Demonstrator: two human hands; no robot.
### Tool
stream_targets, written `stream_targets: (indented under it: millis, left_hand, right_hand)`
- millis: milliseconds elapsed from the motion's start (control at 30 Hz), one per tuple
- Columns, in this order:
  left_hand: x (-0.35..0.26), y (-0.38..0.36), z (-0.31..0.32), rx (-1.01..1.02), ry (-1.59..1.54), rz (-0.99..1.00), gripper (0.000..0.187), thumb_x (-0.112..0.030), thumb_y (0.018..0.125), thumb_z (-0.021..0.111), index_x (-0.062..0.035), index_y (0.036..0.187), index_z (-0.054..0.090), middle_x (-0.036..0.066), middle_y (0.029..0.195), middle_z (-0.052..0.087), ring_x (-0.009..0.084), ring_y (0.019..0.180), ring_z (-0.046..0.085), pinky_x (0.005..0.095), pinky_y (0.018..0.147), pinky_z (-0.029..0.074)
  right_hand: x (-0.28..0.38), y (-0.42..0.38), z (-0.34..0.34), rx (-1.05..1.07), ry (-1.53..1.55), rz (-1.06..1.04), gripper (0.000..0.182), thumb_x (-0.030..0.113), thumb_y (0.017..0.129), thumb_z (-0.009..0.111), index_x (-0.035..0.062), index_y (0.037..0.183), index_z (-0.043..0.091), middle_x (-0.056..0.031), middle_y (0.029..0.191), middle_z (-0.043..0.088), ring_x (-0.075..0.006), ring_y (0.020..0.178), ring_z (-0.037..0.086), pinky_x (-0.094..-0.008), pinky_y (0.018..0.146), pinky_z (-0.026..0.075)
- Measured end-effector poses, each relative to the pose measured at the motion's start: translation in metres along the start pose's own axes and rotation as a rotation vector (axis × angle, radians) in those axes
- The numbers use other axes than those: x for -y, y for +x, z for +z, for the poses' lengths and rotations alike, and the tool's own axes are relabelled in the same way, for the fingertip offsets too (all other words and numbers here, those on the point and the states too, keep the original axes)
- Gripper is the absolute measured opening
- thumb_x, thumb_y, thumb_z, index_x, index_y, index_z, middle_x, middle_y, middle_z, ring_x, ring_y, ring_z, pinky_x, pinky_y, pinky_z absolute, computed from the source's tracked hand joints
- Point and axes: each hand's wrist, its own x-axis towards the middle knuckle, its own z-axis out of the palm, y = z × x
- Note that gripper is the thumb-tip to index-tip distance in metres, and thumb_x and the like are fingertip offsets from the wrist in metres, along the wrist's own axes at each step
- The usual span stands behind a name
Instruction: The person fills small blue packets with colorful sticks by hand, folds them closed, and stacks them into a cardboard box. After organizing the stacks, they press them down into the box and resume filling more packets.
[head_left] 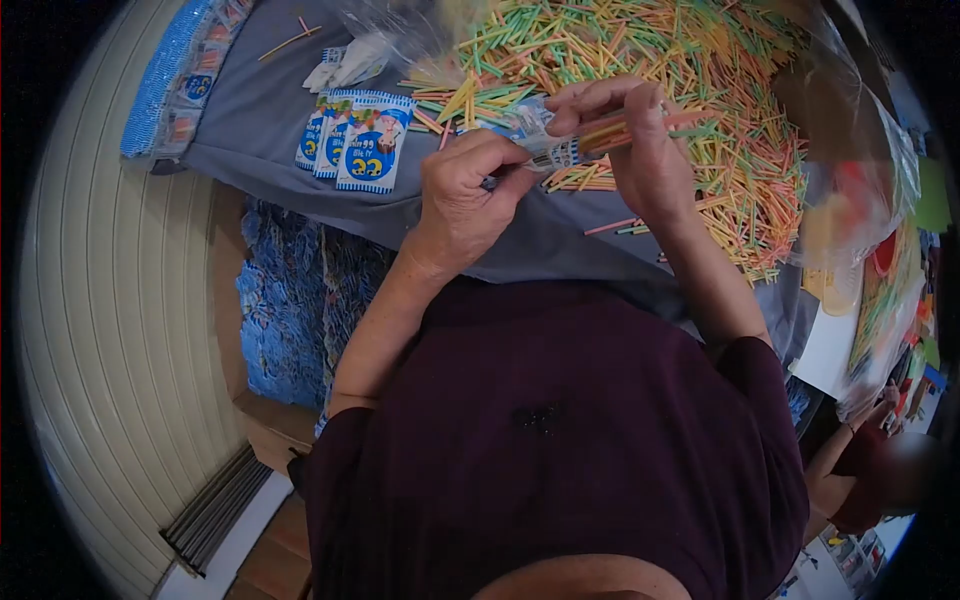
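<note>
A small blue-and-white printed packet (530, 140) is held just above a grey cloth-covered table (270, 110), at the near edge of a large heap of coloured sticks. The left hand (465, 190) pinches the packet's near end between thumb and curled fingers. The right hand (630, 140) grips a small bundle of coloured sticks (640, 125) in pink, orange and green, with one end of the bundle at the packet's mouth. The two hands are close together, almost touching.

Behind the hands, the heap of loose coloured sticks (680, 70) spreads over the far side of the table, partly lying on clear plastic sheeting (860, 130). To the left, three filled packets (355, 140) of the same blue design lie flat, side by side, on the cloth. Below the table's left edge, an open cardboard box (290, 300) is full of more blue packets. The person wears a dark maroon shirt (560, 430). At the lower right, another person's arm (835, 450) shows, partly blurred.
</note>
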Motion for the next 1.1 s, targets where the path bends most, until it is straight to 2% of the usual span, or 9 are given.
stream_targets:
  millis: [233,367,533,567,733,833,900,933,1100]
  left_hand:
    - [0.009,-0.012,0.008,-0.045,-0.423,-0.245,0.011,0.001,0.082,0.077,0.0014,0.091,0.073,0.004,0.081,0.072,0.0072,0.072,0.064,0.0242,0.064,0.052]
    - [0.02,-0.009,0.013,-0.015,-0.56,-0.277,0.014,0.0,0.085,0.076,0.0012,0.099,0.074,0.003,0.084,0.072,0.0067,0.077,0.065,0.0234,0.067,0.053]
    - [0.005,0.007,0.021,-0.001,-0.867,-0.342,0.016,-0.001,0.09,0.072,0.0032,0.105,0.073,0.003,0.092,0.073,0.0073,0.083,0.066,0.0225,0.075,0.054]
    - [0.006,0.015,0.022,0.008,-0.865,-0.324,0.016,-0.001,0.09,0.072,0.0032,0.105,0.073,0.003,0.092,0.073,0.0073,0.083,0.066,0.0225,0.075,0.054]
    - [0.018,0.055,0.028,0.071,-0.88,-0.333,0.016,-0.002,0.091,0.07,0.0014,0.106,0.073,0.004,0.094,0.074,0.0076,0.088,0.067,0.0231,0.079,0.056]
    - [0.024,0.071,0.043,0.045,-0.929,-0.297,0.014,-0.005,0.091,0.071,0.0014,0.103,0.074,0.004,0.092,0.074,0.0066,0.085,0.066,0.0223,0.076,0.055]
    - [0.028,0.078,0.052,0.072,-0.914,-0.285,0.015,-0.008,0.09,0.073,0.0012,0.103,0.074,0.003,0.091,0.074,0.0056,0.083,0.066,0.0219,0.075,0.054]
    - [0.028,0.078,0.056,0.085,-0.92,-0.293,0.015,-0.008,0.09,0.073,0.0012,0.103,0.074,0.003,0.091,0.074,0.0056,0.083,0.066,0.0219,0.075,0.054]
    - [0.033,0.072,0.055,0.037,-0.98,-0.332,0.014,-0.009,0.092,0.072,0.0007,0.101,0.074,0.002,0.089,0.073,0.0051,0.08,0.065,0.0219,0.073,0.054]
  right_hand:
    - [0.001,0.003,0.008,0.196,-0.227,-0.101,0.063,0.056,0.103,0.041,0.0012,0.101,0.072,-0.0147,0.11,0.069,-0.0219,0.104,0.065,-0.0362,0.089,0.053]
    - [0.001,0.013,0.006,0.251,-0.202,-0.039,0.063,0.056,0.103,0.04,0.0029,0.103,0.073,-0.0159,0.115,0.068,-0.0226,0.108,0.064,-0.0365,0.091,0.053]
    - [0.02,0.026,0.004,0.297,-0.25,0.039,0.055,0.052,0.1,0.047,0.0053,0.12,0.07,-0.0146,0.127,0.063,-0.0238,0.114,0.06,-0.0376,0.095,0.05]
    - [0.021,0.031,-0.001,0.322,-0.29,0.062,0.06,0.051,0.097,0.051,0.0065,0.136,0.059,-0.0142,0.132,0.059,-0.0235,0.116,0.058,-0.0371,0.093,0.05]
    - [0.023,0.054,-0.018,0.078,-0.189,-0.091,0.073,0.051,0.095,0.054,0.0062,0.151,0.039,-0.014,0.134,0.058,-0.0253,0.121,0.054,-0.0384,0.101,0.044]
    - [0.026,0.06,-0.026,-0.131,-0.296,-0.197,0.085,0.072,0.093,0.039,0.0091,0.151,0.041,-0.0152,0.134,0.058,-0.0248,0.126,0.051,-0.0403,0.098,0.044]
    - [0.022,0.054,-0.034,0.11,-0.379,-0.077,0.063,0.051,0.101,0.043,0.0052,0.145,0.047,-0.0148,0.134,0.058,-0.0249,0.12,0.055,-0.0384,0.106,0.04]
    - [0.026,0.052,-0.039,0.234,-0.439,0.038,0.061,0.051,0.103,0.037,0.008,0.144,0.05,-0.0143,0.133,0.059,-0.0239,0.121,0.055,-0.0384,0.106,0.04]
    - [0.008,0.057,-0.063,-0.116,-0.268,-0.047,0.057,0.051,0.102,0.044,0.0119,0.143,0.051,-0.0123,0.129,0.061,-0.0237,0.119,0.056,-0.0375,0.1,0.045]
